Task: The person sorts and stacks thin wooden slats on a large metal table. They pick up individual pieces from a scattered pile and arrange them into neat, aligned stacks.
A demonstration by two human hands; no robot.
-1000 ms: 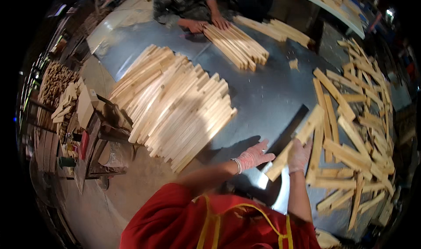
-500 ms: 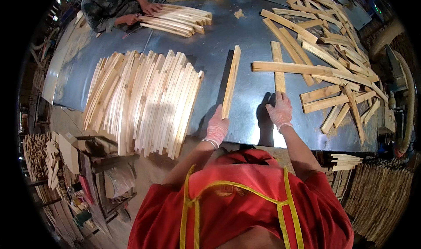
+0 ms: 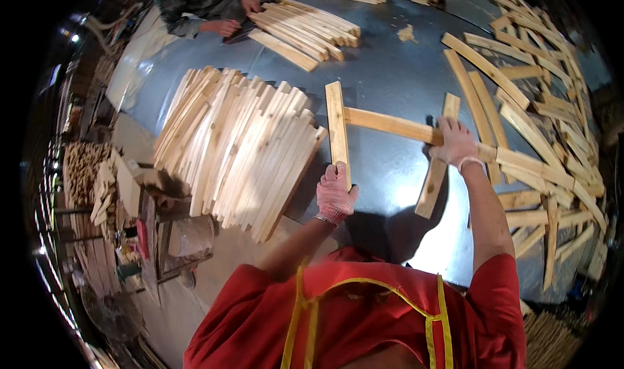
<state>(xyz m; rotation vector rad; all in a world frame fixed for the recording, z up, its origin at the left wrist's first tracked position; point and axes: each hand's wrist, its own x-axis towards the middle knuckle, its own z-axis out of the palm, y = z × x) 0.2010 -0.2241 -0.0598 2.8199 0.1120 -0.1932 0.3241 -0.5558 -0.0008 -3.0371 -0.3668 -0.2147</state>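
Observation:
My left hand, in a pale knitted glove, is closed round the near end of a wooden slat that points away from me. My right hand, gloved too, grips a long slat lying crosswise. That slat's left end meets or nearly meets the left-hand slat; whether they touch I cannot tell. Under the right hand, a shorter slat runs toward me beneath the crosswise one. Left of my hands lies a broad stack of slats side by side.
A loose heap of slats covers the right side of the metal table. Across the table a co-worker's hands are at another row of slats. Wood shavings lie near the far side. A wooden stand is at lower left.
My view has swung, shifting the scene. My right hand has left the shorter slat's near end and taken the crosswise slat, now farther left. The left-hand slat has turned from its narrow edge to its broad face.

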